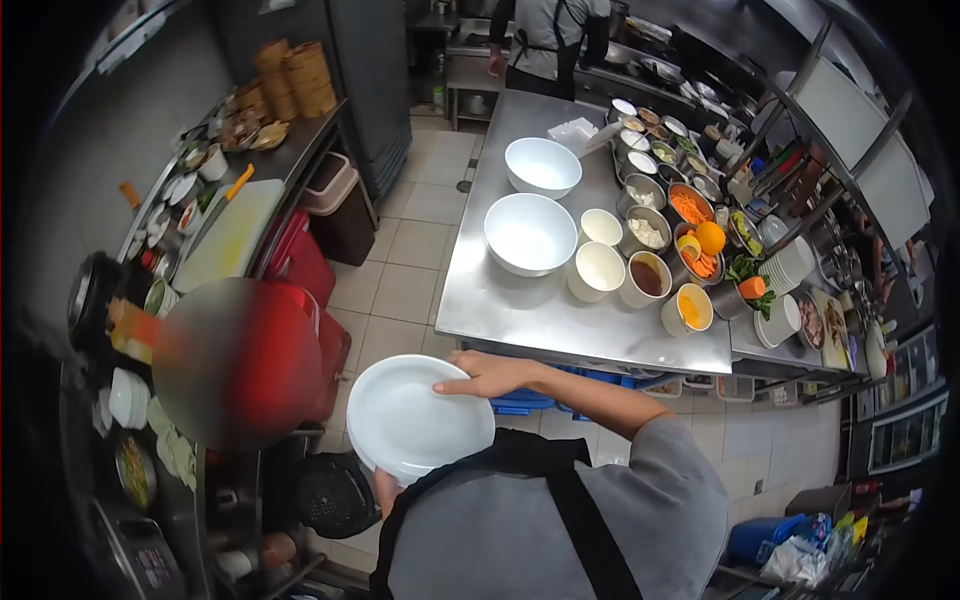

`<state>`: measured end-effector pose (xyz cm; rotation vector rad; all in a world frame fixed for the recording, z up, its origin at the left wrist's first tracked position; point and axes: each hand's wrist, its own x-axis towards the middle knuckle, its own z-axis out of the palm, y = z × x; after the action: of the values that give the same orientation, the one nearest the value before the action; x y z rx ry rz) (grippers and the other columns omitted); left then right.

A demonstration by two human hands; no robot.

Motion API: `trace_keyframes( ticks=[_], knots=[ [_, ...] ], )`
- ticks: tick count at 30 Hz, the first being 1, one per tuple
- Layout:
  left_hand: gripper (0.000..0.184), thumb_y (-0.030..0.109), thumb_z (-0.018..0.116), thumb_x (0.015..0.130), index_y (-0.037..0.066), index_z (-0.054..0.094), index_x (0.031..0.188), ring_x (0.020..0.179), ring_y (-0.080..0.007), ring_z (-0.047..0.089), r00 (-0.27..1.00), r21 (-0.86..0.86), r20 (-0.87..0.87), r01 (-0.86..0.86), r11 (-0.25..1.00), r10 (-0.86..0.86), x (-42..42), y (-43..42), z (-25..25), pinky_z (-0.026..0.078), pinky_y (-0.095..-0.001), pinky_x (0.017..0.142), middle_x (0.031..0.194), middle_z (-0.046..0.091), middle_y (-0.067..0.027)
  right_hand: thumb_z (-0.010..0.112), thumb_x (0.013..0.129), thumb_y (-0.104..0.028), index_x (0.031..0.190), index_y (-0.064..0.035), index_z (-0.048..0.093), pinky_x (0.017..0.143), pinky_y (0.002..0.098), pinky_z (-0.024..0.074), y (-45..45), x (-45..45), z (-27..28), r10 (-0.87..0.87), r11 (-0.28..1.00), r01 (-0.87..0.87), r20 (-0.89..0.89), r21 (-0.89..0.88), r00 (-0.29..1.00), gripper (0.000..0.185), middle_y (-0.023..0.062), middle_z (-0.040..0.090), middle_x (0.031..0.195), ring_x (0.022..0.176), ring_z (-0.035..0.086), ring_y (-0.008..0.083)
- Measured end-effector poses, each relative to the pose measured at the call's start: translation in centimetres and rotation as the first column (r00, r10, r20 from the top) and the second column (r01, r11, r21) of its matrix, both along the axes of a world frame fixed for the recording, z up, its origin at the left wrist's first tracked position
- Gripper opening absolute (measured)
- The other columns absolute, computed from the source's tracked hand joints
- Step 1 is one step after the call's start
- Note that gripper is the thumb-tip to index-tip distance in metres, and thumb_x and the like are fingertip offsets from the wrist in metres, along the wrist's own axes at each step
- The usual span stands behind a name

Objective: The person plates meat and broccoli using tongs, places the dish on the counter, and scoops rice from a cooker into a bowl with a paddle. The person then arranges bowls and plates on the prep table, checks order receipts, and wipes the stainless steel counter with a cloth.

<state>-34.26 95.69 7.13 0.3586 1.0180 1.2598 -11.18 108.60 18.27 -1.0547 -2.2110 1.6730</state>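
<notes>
Apparently, the step in hand is carrying a wide, round white bowl (415,420), and the next move calls for keeping it level. It sits near-left of the silver metal tabletop (520,315), its far-right rim gripped by the right hand (485,376); the left hand (386,491) meets its near edge, grip hidden.

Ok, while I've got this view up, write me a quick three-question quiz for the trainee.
1. How many of the person's hands hold the white bowl?
2. On the steel table, the tub closest to the near edge holds something:
A. green
B. yellow-orange
C. dark brown
3. True or false: the held bowl rests on that table.

Key:
1. Two, left hand and right hand.
2. B.
3. False.
</notes>
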Motion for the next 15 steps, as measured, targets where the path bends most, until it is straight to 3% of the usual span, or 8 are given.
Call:
trace_keyframes(
  ticks=[1, 5, 9, 11, 15],
  knots=[
    [0.064, 0.047, 0.040, 0.087, 0.002, 0.031, 0.132, 0.116, -0.0285, 0.044, 1.000, 0.004, 0.016, 0.021, 1.000, -0.021, 0.0, 1.7, 0.3, 0.039, -0.0397, 0.096, 0.131, 0.040, -0.0143, 0.043, 0.090, -0.045, 0.120, 0.0063, 0.045, 0.092, 0.0358, 0.0395, 1.1, 0.0, -0.7, -0.042, 0.994, 0.039, -0.028, -0.099, 0.999, 0.060, 0.0241, 0.053, 0.112, 0.106, 0.051, 0.0316],
    [0.066, 0.051, 0.037, 0.088, 0.003, 0.031, 0.133, 0.118, -0.0281, 0.042, 0.987, 0.035, 0.118, 0.105, 0.994, -0.109, 0.6, 9.5, 1.1, 0.038, -0.0394, 0.097, 0.133, 0.039, -0.0134, 0.045, 0.090, -0.041, 0.116, 0.0045, 0.051, 0.086, 0.0347, 0.0428, 4.0, 0.5, -2.0, -0.338, 0.940, 0.329, -0.109, -0.093, 0.935, 0.052, 0.0220, 0.057, 0.107, 0.099, 0.055, 0.0271],
    [0.068, 0.055, 0.034, 0.089, 0.005, 0.030, 0.134, 0.120, -0.0277, 0.040, 0.949, 0.058, 0.242, 0.194, 0.979, -0.203, 1.0, 18.7, 1.1, 0.036, -0.0390, 0.098, 0.135, 0.037, -0.0124, 0.047, 0.090, -0.035, 0.112, 0.0027, 0.055, 0.078, 0.0330, 0.0463, 8.0, 0.0, -2.4, -0.646, 0.759, 0.619, -0.114, -0.203, 0.755, 0.044, 0.0181, 0.063, 0.095, 0.087, 0.060, 0.0239],
    [0.070, 0.059, 0.030, 0.088, 0.007, 0.028, 0.135, 0.123, -0.0273, 0.037, 0.906, 0.004, 0.349, 0.255, 0.967, -0.240, 0.9, 24.1, 0.3, 0.035, -0.0388, 0.100, 0.137, 0.034, -0.0111, 0.048, 0.090, -0.034, 0.110, 0.0028, 0.056, 0.074, 0.0318, 0.0473, 10.6, -0.3, -4.1, -0.774, 0.629, 0.722, -0.155, -0.288, 0.613, 0.043, 0.0160, 0.063, 0.093, 0.083, 0.061, 0.0209],
    [0.072, 0.061, 0.028, 0.087, 0.009, 0.025, 0.137, 0.126, -0.0273, 0.032, 0.811, 0.131, 0.401, 0.410, 0.902, -0.427, 1.8, 35.2, 0.6, 0.028, -0.0400, 0.105, 0.139, 0.031, -0.0108, 0.051, 0.090, -0.030, 0.104, 0.0049, 0.058, 0.068, 0.0259, 0.0471, 17.2, -1.3, -4.1, -0.934, 0.335, 0.808, -0.287, -0.485, 0.215, 0.038, 0.0087, 0.063, 0.087, 0.078, 0.058, 0.0122]
  ],
)
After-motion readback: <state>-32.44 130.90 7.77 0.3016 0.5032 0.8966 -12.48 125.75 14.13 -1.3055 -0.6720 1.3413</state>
